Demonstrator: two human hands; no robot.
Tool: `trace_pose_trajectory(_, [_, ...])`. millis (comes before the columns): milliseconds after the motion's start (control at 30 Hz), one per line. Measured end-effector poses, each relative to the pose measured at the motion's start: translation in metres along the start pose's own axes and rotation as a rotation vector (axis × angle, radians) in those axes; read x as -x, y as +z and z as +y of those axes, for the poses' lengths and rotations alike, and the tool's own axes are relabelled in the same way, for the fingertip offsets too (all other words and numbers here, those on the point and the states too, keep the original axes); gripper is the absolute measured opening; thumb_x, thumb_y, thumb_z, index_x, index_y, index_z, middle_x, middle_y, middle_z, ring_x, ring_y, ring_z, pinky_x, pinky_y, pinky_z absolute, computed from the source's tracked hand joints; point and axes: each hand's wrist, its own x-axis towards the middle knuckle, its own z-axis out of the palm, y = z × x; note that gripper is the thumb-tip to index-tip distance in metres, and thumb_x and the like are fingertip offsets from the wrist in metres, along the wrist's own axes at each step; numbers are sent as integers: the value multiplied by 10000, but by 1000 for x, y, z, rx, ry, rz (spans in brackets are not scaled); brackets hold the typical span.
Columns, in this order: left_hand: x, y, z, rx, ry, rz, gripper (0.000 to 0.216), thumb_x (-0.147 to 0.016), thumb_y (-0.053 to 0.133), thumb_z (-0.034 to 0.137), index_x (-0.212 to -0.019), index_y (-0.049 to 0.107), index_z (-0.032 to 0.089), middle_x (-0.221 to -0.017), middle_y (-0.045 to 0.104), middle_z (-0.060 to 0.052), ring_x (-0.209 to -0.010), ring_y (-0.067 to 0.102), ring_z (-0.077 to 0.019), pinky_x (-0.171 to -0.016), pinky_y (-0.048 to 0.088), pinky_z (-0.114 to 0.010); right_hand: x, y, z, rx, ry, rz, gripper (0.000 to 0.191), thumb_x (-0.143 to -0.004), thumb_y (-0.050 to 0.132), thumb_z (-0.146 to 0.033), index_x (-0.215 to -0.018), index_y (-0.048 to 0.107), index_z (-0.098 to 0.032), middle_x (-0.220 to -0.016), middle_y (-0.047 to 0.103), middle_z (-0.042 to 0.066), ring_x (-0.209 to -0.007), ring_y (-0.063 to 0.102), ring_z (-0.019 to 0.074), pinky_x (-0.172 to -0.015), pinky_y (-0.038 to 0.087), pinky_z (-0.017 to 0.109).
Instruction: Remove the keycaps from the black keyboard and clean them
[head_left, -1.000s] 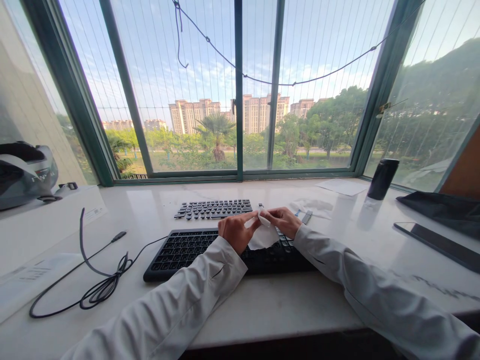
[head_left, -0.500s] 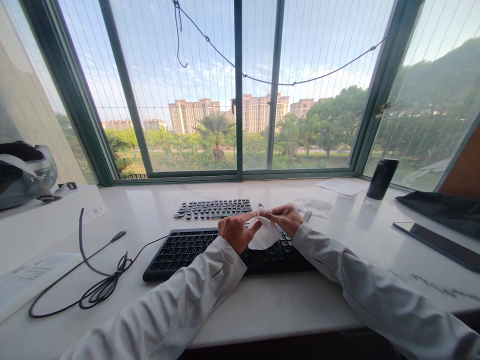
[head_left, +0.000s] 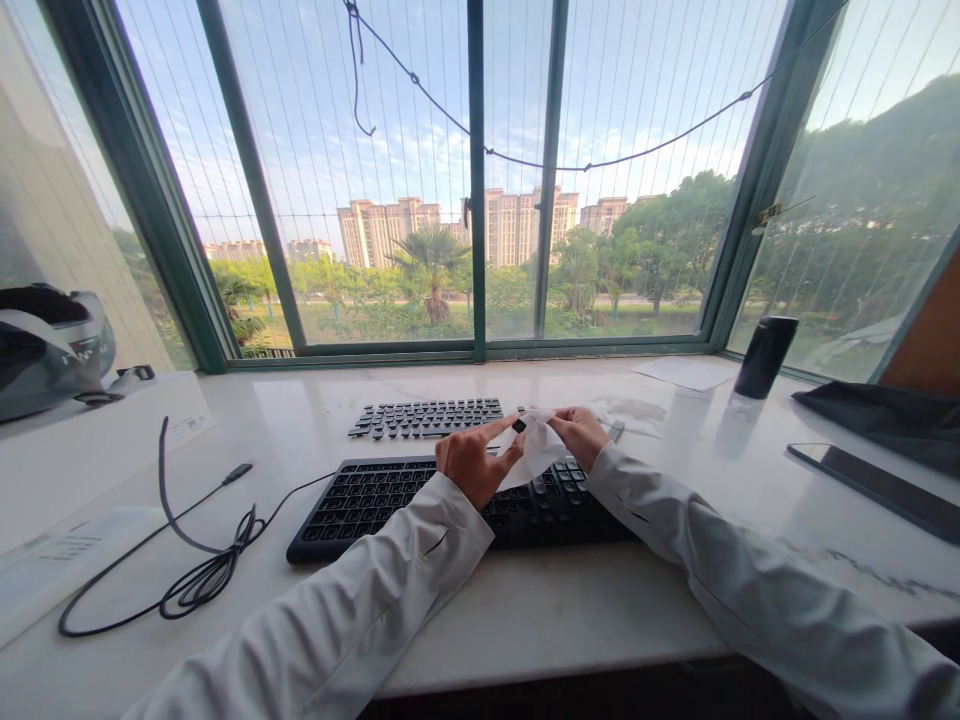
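Observation:
Between the thumb and index finger of my left hand (head_left: 472, 465) is a small black keycap (head_left: 519, 425). My right hand (head_left: 581, 434) pinches a thin white wipe (head_left: 536, 452), which hangs down beside the keycap. Both hands are above a black keyboard (head_left: 352, 505). Its left part shows bare sockets without caps, while some keys on its right part lie partly behind the wipe and my right sleeve. Behind the keyboard, loose black keycaps (head_left: 427, 418) lie in rows on the white counter (head_left: 450, 620).
A bundled black cable (head_left: 214, 570) lies to the left, near a white box (head_left: 82, 450) with a helmet (head_left: 52, 345) on it. On the right are a black phone (head_left: 874, 490), a dark cylinder (head_left: 765, 358), a paper sheet (head_left: 686, 373) and black cloth (head_left: 885, 420). Crumpled white tissue (head_left: 630, 413) lies behind my right hand.
My right hand has drawn the wipe a little to the right, off the keycap. The black keycap now shows in my left fingers, which have hardly moved.

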Motion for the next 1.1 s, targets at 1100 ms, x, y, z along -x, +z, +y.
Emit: trace_pose_trajectory(1100, [-2, 5, -10, 73, 29, -31, 266, -792, 561, 503, -1016, 666, 406, -992, 700, 72, -914, 659, -140, -759, 479, -236, 6, 0, -5, 263, -94, -256, 553, -715, 525, -642, -778, 719, -128, -691, 656, 28, -614, 539, 146, -550, 382, 228])
